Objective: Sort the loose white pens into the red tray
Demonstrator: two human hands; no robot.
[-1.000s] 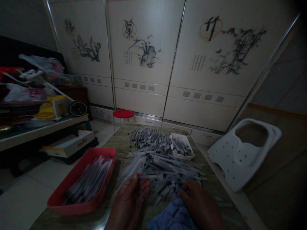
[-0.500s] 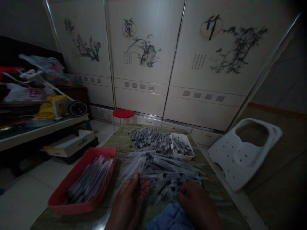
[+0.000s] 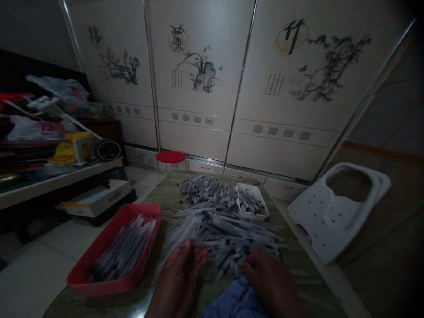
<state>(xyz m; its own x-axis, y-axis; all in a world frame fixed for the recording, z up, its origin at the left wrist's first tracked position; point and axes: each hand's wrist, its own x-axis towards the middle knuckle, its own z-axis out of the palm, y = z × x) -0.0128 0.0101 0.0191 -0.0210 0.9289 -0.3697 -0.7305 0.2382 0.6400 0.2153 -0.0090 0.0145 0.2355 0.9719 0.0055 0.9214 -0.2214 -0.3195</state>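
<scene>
The left hand (image 3: 187, 265) pinches a translucent pen (image 3: 207, 243) between thumb and fingers, its other fingers loosely curled, above the table (image 3: 168, 182). From that pen, a heap of pens (image 3: 218, 221) spreads at twelve o'clock. The right hand (image 3: 270, 276), at four, is curled inward; I cannot tell whether it grips anything. A blue cloth (image 3: 233, 302) lies at five, a red tray (image 3: 106, 286) at nine, a white tray (image 3: 253, 217) at two.

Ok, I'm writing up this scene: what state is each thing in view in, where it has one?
Left hand, pinching a slim tube
Right hand, curled; grip unclear
Red tray, open-topped, tubes inside
White tray, open-topped, short pieces inside
Tube pile, loosely heaped
Blue cloth, crumpled
Red stool, upright
Cabinet doors, shut
Drawers, shut
White chair-like item, unclear whether folded
</scene>
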